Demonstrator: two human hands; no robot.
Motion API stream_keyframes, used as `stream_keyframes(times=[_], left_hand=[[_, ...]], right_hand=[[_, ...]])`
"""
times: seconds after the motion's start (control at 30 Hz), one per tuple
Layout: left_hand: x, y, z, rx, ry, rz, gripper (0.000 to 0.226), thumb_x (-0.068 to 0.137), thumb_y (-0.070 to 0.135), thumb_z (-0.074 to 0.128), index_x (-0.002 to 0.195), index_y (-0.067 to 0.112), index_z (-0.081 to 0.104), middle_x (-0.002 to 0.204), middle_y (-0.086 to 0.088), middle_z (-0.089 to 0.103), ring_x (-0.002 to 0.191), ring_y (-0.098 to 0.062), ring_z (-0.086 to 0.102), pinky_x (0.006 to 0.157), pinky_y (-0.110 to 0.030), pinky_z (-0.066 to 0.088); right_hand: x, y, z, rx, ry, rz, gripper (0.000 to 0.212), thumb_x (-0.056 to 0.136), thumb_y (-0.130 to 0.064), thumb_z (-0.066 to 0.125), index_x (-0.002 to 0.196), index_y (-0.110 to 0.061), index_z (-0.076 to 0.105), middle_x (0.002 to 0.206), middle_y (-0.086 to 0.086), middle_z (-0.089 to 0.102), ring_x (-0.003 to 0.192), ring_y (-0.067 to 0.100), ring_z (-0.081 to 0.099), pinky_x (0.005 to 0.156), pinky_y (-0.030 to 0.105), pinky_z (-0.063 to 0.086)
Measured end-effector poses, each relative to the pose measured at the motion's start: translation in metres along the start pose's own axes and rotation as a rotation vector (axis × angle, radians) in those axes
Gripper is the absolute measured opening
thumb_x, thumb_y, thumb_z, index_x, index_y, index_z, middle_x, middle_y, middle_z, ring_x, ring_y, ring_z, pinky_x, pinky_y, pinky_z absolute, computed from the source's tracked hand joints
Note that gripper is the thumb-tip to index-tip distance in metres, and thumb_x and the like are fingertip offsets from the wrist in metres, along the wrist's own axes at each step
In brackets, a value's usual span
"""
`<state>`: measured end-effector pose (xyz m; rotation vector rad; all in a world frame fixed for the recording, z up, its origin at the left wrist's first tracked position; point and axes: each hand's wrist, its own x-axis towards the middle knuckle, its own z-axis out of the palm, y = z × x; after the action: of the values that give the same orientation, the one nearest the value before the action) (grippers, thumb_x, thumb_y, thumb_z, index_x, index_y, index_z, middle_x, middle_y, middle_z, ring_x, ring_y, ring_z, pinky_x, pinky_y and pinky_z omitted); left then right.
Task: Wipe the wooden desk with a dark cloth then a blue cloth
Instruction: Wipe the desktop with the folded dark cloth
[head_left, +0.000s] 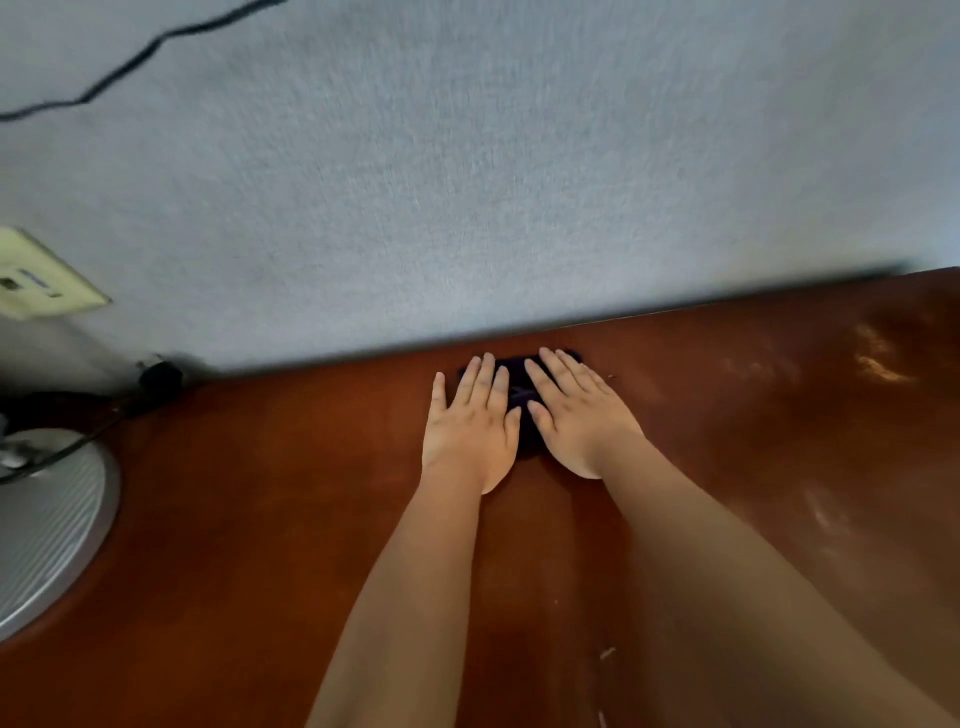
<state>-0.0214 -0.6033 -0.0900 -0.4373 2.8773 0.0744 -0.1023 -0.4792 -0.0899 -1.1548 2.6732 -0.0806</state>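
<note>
Wooden desk (727, 467), reddish-brown and glossy, stretches along a pale blue-grey textured wall (467, 182), its far right surface marked with pale smudges. At the left edge sits a round ribbed grey metal base (47, 525), with a thin black cable (130, 60) trailing across the wall above and a cream-coloured wall socket plate (36, 278) lower down. Two bare forearms reach in from below. Left hand (470, 428) and right hand (576, 413) lie flat side by side, fingers straight and spread, pressing down on a small dark folded cloth (522, 395) near the desk's back edge, close to the wall. Most of the cloth is hidden beneath the palms.
</note>
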Motion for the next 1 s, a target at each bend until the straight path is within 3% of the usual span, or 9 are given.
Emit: stream_keyframes(times=[0.43,0.53,0.6,0.67,0.77,1.0], left_hand=[[-0.14,0.034,0.031,0.004,-0.014,0.037,0.056,0.104,0.041,0.005,0.153,0.018,-0.009,0.16,0.0,-0.017,0.146,-0.015,-0.019,0.12,-0.046,-0.007],[-0.141,0.033,0.035,0.006,-0.008,0.05,0.056,0.104,0.04,0.006,0.153,0.018,-0.01,0.16,0.0,-0.017,0.146,-0.014,-0.019,0.119,-0.046,-0.008],[-0.136,0.031,0.036,0.01,0.002,0.067,0.056,0.103,0.04,0.006,0.153,0.019,-0.008,0.161,0.0,-0.016,0.147,-0.014,-0.018,0.119,-0.047,-0.007],[-0.126,0.028,0.035,0.014,0.014,0.074,0.056,0.103,0.04,0.006,0.153,0.019,-0.007,0.161,0.0,-0.015,0.147,-0.014,-0.017,0.119,-0.048,-0.006],[-0.099,0.024,0.03,0.023,0.021,0.071,0.056,0.103,0.04,0.006,0.154,0.019,-0.006,0.161,0.0,-0.014,0.147,-0.014,-0.017,0.119,-0.048,-0.007],[-0.038,0.014,0.013,0.016,0.013,0.038,0.055,0.103,0.039,0.006,0.154,0.019,-0.006,0.161,0.001,-0.014,0.147,-0.013,-0.016,0.119,-0.047,-0.008]], right_hand=[[-0.141,-0.039,0.035,0.005,-0.038,0.036,0.057,0.102,-0.044,0.006,0.152,-0.02,-0.008,0.16,-0.001,-0.015,0.146,0.013,-0.015,0.117,0.029,-0.008],[-0.143,-0.038,0.039,0.008,-0.023,0.025,0.079,0.081,-0.053,-0.019,0.153,-0.021,-0.007,0.16,-0.001,-0.014,0.146,0.012,-0.015,0.116,0.029,-0.008],[-0.138,-0.035,0.04,0.003,-0.024,0.011,0.09,0.07,-0.053,-0.025,0.153,-0.022,-0.007,0.16,-0.002,-0.012,0.146,0.012,-0.014,0.116,0.029,-0.009],[-0.13,-0.033,0.037,0.013,-0.005,0.006,0.084,0.077,-0.054,-0.021,0.153,-0.022,-0.006,0.16,-0.002,-0.012,0.146,0.012,-0.014,0.115,0.028,-0.009],[-0.106,-0.025,0.029,0.024,-0.001,0.017,0.058,0.101,-0.045,0.006,0.153,-0.021,-0.004,0.16,-0.002,-0.011,0.146,0.011,-0.014,0.115,0.028,-0.009],[-0.045,-0.005,0.014,0.012,0.002,0.014,0.055,0.103,-0.04,0.012,0.153,-0.022,-0.003,0.161,-0.001,-0.01,0.146,0.012,-0.013,0.117,0.029,-0.007]])
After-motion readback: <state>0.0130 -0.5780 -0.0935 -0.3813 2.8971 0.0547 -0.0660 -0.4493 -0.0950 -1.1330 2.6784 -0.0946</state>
